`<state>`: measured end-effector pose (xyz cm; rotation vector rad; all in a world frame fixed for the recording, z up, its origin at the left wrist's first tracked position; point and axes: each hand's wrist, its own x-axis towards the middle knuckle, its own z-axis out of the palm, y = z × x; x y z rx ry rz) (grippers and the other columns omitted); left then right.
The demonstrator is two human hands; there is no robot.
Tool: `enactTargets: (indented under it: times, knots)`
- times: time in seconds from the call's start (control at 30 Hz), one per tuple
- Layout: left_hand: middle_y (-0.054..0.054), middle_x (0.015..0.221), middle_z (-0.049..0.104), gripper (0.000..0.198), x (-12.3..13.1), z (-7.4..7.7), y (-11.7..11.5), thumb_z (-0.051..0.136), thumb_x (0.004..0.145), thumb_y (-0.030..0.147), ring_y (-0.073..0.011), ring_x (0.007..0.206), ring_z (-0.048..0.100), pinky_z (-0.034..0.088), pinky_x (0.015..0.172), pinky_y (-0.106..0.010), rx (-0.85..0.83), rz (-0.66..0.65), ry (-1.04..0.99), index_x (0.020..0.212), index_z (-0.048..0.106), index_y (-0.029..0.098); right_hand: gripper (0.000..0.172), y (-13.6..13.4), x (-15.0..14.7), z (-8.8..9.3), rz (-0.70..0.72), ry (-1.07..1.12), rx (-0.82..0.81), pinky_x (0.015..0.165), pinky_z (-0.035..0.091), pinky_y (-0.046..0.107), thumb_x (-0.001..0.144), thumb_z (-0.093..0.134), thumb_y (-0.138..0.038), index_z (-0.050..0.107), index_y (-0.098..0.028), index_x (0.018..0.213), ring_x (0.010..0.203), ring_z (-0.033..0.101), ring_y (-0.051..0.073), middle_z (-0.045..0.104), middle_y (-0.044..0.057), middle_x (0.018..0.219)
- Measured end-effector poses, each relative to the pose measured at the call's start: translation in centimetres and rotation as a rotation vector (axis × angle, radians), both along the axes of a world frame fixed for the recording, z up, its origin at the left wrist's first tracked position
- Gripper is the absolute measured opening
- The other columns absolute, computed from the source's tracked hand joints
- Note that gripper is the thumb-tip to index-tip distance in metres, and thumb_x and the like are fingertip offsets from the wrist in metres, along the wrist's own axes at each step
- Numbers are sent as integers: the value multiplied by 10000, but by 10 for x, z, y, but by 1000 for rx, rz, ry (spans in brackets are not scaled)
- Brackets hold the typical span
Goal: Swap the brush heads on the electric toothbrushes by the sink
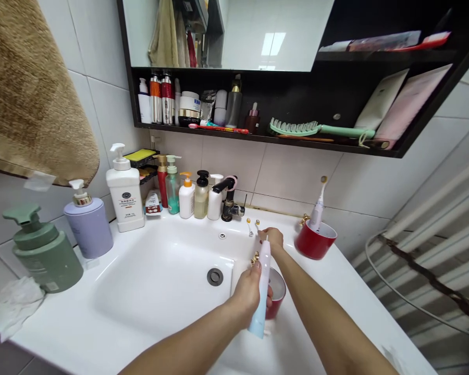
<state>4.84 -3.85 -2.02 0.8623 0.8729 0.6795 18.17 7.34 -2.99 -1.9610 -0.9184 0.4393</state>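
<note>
My left hand (247,294) is wrapped around an electric toothbrush handle (262,286), pale pink at the top and light blue below. Its bare metal shaft points up, with no brush head on it. Behind the handle, a red cup (278,304) with a gold ornament stands at the right side of the basin, partly hidden by my left hand and the handle. My right hand (272,238) is at the back ledge, its fingers closed at the lower end of a small toothbrush head (257,223). Another toothbrush head (249,227) lies just left of it.
A black faucet (230,200) rises behind the white basin (160,271). Several pump bottles (186,198) line the back and left. At right, a second red cup (316,242) holds another electric toothbrush (318,208). Above hangs a dark cabinet shelf (297,139) with toiletries.
</note>
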Motion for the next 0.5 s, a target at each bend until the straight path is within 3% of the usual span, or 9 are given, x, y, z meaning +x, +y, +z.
enactTargets:
  times: [0.13, 0.27, 0.4, 0.5]
  knots:
    - [24, 458, 441, 456, 0, 1, 4, 241, 661, 562, -76, 351, 386, 269, 385, -206, -23, 7, -4, 734, 408, 144, 188, 15, 2, -5, 18, -56, -58, 530, 330, 299, 458, 526, -128, 419, -195, 319, 602, 524, 230, 469, 42, 353]
    - [31, 457, 436, 472, -1, 2, 5, 252, 642, 582, -72, 348, 379, 267, 388, -205, -50, 9, -24, 736, 410, 148, 180, 11, -1, 0, 40, -57, -39, 538, 338, 282, 489, 531, -160, 436, -193, 340, 607, 523, 210, 480, 39, 369]
    - [38, 451, 428, 442, -2, 4, 2, 260, 655, 561, -63, 338, 372, 264, 387, -198, -62, 13, -49, 724, 409, 151, 151, -21, -7, 16, 76, 23, 12, 469, 360, 258, 572, 495, -287, 509, -181, 466, 482, 500, 148, 511, 24, 432]
    - [36, 448, 429, 425, -3, 5, -2, 266, 669, 538, -65, 330, 373, 263, 380, -199, -57, -11, -56, 744, 415, 147, 237, -64, -15, 27, 224, 309, 140, 413, 370, 239, 612, 456, -378, 546, -159, 619, 417, 464, 102, 533, 15, 523]
